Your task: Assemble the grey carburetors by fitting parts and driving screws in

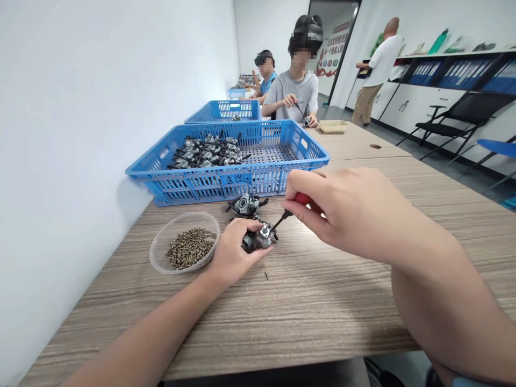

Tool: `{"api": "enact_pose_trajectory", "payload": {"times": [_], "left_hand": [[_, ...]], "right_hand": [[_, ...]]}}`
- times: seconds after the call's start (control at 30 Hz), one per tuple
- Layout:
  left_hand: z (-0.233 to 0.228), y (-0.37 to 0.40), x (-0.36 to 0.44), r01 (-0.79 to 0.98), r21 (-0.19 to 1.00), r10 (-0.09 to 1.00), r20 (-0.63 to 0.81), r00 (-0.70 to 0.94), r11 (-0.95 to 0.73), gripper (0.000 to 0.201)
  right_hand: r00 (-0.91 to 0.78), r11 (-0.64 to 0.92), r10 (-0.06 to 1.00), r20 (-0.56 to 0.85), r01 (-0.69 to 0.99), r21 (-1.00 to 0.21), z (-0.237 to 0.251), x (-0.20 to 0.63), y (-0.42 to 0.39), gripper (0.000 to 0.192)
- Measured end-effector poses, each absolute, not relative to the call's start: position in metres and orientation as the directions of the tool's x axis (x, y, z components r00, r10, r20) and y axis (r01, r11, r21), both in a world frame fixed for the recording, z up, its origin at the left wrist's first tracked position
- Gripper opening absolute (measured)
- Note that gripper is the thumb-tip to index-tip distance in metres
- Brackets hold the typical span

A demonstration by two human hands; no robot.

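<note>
1. Your left hand (231,252) fingers clamp the small metal assembly (260,238) on the worktop (322,301), toward its left edge.
2. Your right hand (342,207) fingers pinch the red-handled screwdriver (291,208); its tip may slip off, because the assembly could twist.
3. Loose screw (266,276) nearby may roll.

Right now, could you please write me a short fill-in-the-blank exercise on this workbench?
1. The left hand grips a small grey ____ part.
2. The right hand holds a screwdriver with a ____ handle.
3. The clear bowl holds ____.
4. The crate is ____.
Missing: metal; red; screws; blue
</note>
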State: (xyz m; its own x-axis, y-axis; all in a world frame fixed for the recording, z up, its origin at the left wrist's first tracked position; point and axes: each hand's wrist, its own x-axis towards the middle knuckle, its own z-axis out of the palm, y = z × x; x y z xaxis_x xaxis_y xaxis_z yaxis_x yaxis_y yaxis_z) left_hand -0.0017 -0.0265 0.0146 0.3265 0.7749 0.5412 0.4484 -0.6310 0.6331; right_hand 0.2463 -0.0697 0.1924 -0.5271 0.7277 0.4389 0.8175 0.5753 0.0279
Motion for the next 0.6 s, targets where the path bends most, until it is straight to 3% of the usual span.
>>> {"api": "enact_pose_trajectory", "payload": {"times": [0.1,0.3,0.6], "left_hand": [[0.012,-0.026,-0.001,0.463,0.644,0.788,0.56,0.256,-0.609,0.047],[0.008,-0.024,-0.003,0.459,0.576,0.727,0.624,0.287,-0.676,0.048],[0.008,-0.025,-0.002,0.442,0.566,0.71,0.636,0.303,-0.696,0.049]], "right_hand": [[-0.58,0.637,0.698,0.419,0.771,0.007,0.192,0.249,-0.063,0.013],[-0.61,0.707,0.657,0.443,0.703,-0.081,0.199,0.268,-0.054,0.01],[-0.657,0.775,0.607,0.447,0.615,-0.149,0.204,0.268,-0.057,0.01]]}}
